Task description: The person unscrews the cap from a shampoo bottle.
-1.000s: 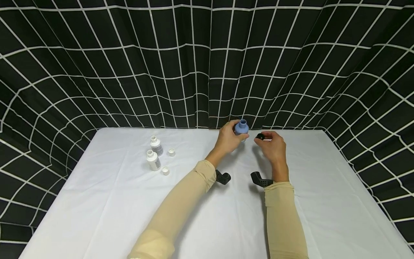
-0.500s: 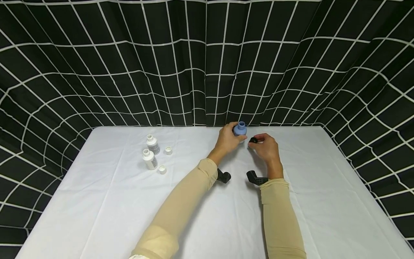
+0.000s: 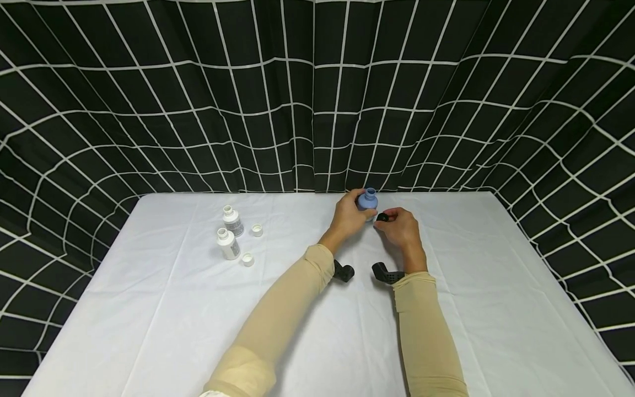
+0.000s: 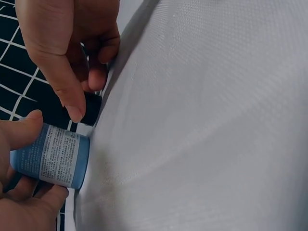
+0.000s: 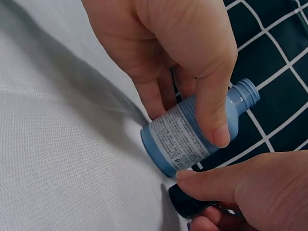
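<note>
A blue bottle [image 3: 367,200] with a printed label stands upright near the table's back edge, its threaded neck uncapped. My left hand [image 3: 349,215] grips it around the body, thumb on one side and fingers on the other, as the right wrist view shows. Just to the right, my right hand [image 3: 401,227] pinches a black cap [image 5: 186,200] between thumb and fingers. The cap is low beside the base of the bottle [image 5: 180,134], close over the white cloth. In the left wrist view the cap [image 4: 91,109] partly hides behind the right thumb.
Two white uncapped bottles [image 3: 232,220] [image 3: 228,244] stand at the left of the white-covered table [image 3: 198,325]. Beside them lie two white caps [image 3: 257,230] [image 3: 247,259]. A black curtain [image 3: 278,99] with white grid lines rises behind. Black wrist mounts [image 3: 342,271] [image 3: 387,274] stick out from both wrists.
My right hand has moved left and down with the black cap, toward the blue bottle's base. My left hand keeps its grip on the bottle. The head view has shifted slightly.
</note>
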The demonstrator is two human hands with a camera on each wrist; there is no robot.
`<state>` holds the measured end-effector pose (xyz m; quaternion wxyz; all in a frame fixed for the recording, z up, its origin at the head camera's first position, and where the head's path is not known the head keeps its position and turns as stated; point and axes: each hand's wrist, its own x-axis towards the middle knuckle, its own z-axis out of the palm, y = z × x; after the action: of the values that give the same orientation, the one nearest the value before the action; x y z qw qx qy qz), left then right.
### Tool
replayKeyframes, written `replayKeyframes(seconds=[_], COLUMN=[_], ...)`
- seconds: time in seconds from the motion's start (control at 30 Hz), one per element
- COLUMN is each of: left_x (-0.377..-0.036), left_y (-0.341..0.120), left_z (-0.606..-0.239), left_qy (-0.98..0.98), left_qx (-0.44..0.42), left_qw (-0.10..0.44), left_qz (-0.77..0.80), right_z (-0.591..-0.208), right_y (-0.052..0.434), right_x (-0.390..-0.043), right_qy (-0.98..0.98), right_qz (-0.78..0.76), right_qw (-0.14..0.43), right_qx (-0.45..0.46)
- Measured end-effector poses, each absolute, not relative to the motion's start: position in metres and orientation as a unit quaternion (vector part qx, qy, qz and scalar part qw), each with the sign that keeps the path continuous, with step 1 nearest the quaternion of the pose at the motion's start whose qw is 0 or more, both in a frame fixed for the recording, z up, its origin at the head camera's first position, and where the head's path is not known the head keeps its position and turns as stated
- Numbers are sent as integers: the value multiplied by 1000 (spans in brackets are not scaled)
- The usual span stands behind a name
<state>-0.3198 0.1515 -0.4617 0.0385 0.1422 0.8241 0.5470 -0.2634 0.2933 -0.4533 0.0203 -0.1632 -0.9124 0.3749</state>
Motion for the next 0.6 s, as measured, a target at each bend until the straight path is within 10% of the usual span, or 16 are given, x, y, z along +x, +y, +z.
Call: replayKeyframes(seconds=[0.6], left_x=[-314], left_y=[147], left_z=[-456], left_qy=[848], left_qx=[153], left_qw=[24], left_qz=[507], right_z=[-459], right_y=[297], right_x=[-261], right_qy=[-920], right_qz=[363], right_qw=[-18], right_qx=[-146])
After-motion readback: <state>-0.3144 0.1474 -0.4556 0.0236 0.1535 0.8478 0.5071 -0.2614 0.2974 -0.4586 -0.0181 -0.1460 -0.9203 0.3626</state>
